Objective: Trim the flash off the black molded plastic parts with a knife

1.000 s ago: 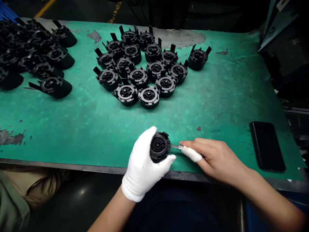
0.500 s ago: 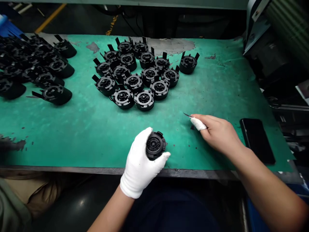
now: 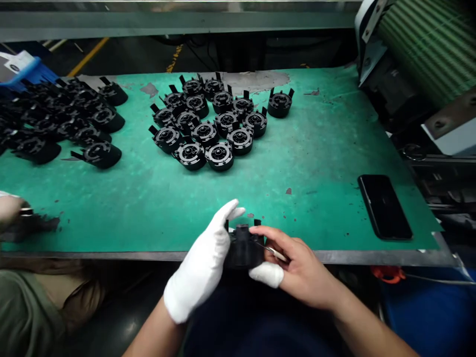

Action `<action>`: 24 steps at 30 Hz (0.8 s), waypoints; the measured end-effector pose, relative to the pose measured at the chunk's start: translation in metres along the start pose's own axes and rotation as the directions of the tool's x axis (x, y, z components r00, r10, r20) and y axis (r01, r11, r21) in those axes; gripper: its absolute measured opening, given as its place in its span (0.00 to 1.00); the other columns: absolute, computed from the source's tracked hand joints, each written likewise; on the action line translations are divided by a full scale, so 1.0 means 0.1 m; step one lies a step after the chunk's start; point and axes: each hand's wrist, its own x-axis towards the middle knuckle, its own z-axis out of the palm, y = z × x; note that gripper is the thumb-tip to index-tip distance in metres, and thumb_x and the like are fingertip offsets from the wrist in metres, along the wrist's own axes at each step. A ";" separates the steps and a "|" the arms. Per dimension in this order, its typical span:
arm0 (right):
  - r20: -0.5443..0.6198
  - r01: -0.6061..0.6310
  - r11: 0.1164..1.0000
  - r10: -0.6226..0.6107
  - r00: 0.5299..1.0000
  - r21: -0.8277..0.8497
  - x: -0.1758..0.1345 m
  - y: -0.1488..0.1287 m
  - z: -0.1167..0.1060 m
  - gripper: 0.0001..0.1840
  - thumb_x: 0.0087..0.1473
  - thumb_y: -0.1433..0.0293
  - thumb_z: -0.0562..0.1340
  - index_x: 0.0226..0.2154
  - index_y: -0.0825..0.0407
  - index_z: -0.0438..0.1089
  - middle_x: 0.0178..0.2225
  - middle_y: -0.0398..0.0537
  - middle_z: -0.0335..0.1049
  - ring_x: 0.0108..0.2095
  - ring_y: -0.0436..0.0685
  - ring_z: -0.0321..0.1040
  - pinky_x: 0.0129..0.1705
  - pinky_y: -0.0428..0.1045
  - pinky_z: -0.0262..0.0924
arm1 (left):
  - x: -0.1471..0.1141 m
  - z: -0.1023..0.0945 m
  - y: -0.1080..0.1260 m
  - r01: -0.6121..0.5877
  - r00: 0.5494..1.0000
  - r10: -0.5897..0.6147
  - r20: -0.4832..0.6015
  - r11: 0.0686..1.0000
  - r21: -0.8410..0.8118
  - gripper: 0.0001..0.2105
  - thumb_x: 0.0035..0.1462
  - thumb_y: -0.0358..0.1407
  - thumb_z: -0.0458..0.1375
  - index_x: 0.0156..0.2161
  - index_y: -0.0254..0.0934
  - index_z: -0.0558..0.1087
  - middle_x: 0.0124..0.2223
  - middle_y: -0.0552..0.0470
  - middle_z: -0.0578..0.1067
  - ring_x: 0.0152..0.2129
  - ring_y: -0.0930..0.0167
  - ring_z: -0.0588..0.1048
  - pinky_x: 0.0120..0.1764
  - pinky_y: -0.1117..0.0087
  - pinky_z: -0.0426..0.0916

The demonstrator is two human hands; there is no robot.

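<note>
One black housing point(image 3: 243, 250) was in hand, its prongs pointing up, over the near edge of the tabletop point(image 3: 305, 198); work on it seemed under way rather than finished. Beyond the grip, housings stood in a loose cluster point(image 3: 219, 154), with a lone housing point(image 3: 279, 104) apart to its right; more lay in a crowded heap point(image 3: 100, 154) farther left. Which group was done and which was left could not be told.

The left hand point(image 3: 201, 270), gloved, had its grip closed around the housing's left side, some fingers reaching loosely past it. The right hand's point(image 3: 305, 272) grip was closed on a thin-bladed tool point(image 3: 277, 254), its forefinger and thumb (the latter wrapped in white) against the housing's right side.
</note>
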 end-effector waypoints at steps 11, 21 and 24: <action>-0.255 -0.265 0.964 0.249 0.934 -0.030 -0.61 0.48 0.05 0.25 0.65 0.53 0.58 0.60 0.44 0.62 0.29 0.39 0.62 0.30 0.53 0.61 0.35 0.49 0.60 | -0.25 0.52 -0.43 -0.320 0.882 0.460 -0.101 0.742 0.590 0.15 0.62 0.38 0.62 0.54 0.42 0.71 0.49 0.48 0.77 0.52 0.62 0.74 0.66 0.45 0.58; -0.175 -0.258 0.963 0.267 0.948 0.072 -0.61 0.76 -0.01 0.20 0.68 0.54 0.51 0.38 0.49 0.71 0.28 0.42 0.61 0.30 0.55 0.58 0.35 0.50 0.56 | -0.23 0.58 -0.47 -0.329 0.879 0.468 -0.085 0.727 0.602 0.26 0.58 0.50 0.63 0.55 0.35 0.70 0.51 0.42 0.76 0.52 0.58 0.74 0.65 0.42 0.59; -0.157 -0.209 0.973 0.223 0.962 0.100 -0.51 0.85 0.08 0.23 0.68 0.54 0.51 0.27 0.50 0.62 0.26 0.41 0.56 0.29 0.53 0.53 0.32 0.49 0.51 | -0.22 0.58 -0.47 -0.327 0.881 0.466 -0.084 0.727 0.604 0.25 0.60 0.51 0.60 0.54 0.35 0.70 0.51 0.41 0.75 0.52 0.58 0.73 0.65 0.42 0.58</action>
